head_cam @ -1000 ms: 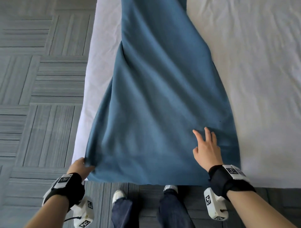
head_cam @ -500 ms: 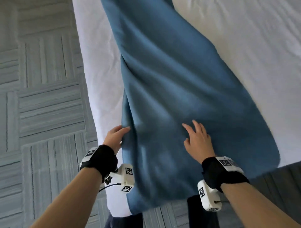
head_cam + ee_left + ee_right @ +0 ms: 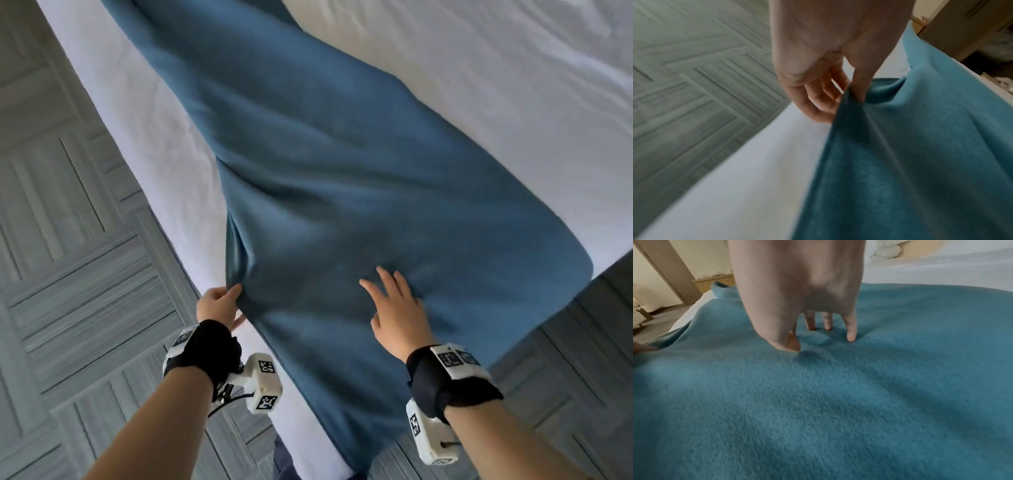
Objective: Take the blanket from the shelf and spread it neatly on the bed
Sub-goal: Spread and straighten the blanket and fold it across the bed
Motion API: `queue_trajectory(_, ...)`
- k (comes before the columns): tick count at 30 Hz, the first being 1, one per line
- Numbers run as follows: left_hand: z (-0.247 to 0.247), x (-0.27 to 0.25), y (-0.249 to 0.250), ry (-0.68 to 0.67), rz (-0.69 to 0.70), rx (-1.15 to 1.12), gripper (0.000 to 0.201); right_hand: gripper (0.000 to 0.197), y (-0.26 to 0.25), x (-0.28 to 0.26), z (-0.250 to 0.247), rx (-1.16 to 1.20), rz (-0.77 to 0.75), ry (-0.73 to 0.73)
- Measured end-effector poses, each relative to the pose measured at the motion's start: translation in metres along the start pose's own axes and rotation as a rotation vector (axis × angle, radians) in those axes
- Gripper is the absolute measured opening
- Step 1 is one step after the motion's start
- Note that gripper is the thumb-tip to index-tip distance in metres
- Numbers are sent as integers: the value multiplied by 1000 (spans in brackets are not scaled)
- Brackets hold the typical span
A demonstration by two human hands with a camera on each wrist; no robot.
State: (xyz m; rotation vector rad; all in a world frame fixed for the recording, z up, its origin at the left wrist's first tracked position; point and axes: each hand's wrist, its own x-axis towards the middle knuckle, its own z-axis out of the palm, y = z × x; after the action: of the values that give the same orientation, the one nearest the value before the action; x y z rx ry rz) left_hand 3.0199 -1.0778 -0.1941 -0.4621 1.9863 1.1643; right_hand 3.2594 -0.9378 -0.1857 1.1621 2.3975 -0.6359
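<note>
Left hand (image 3: 219, 303) now pinching blanket (image 3: 342, 192) edge

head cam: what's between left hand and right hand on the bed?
Only blanket: left hand pinches its edge, right hand presses on top. Head view shows it.

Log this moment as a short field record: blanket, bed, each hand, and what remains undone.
blanket: blue blanket lying lengthwise as a narrow, creased strip, near end draped over the bed edge
bed: white sheet bare on both sides of it
left hand: left hand pinches the blanket's left edge, lifting a fold
right hand: right hand presses fingertips onto the blanket
remaining: widen and smooth it
</note>
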Motion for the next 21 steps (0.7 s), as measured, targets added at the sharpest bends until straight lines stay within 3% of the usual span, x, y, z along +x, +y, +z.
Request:
queue_trajectory(9, 4, 21, 27, -274, -28, 2, 13, 66, -16, 6, 2, 43, 68, 64)
queue_trajectory(15, 20, 75, 102, -442, -37, -75, 10, 66, -58, 48, -11, 103, 215, 137)
queue_trajectory(18, 28, 104, 148, -586, -24, -60, 26, 61, -89, 76, -17, 174, 355, 174)
queue_trajectory(21, 22, 126, 186, -736, -15, 14, 28, 55, -121, 99, -25, 246, 448, 247)
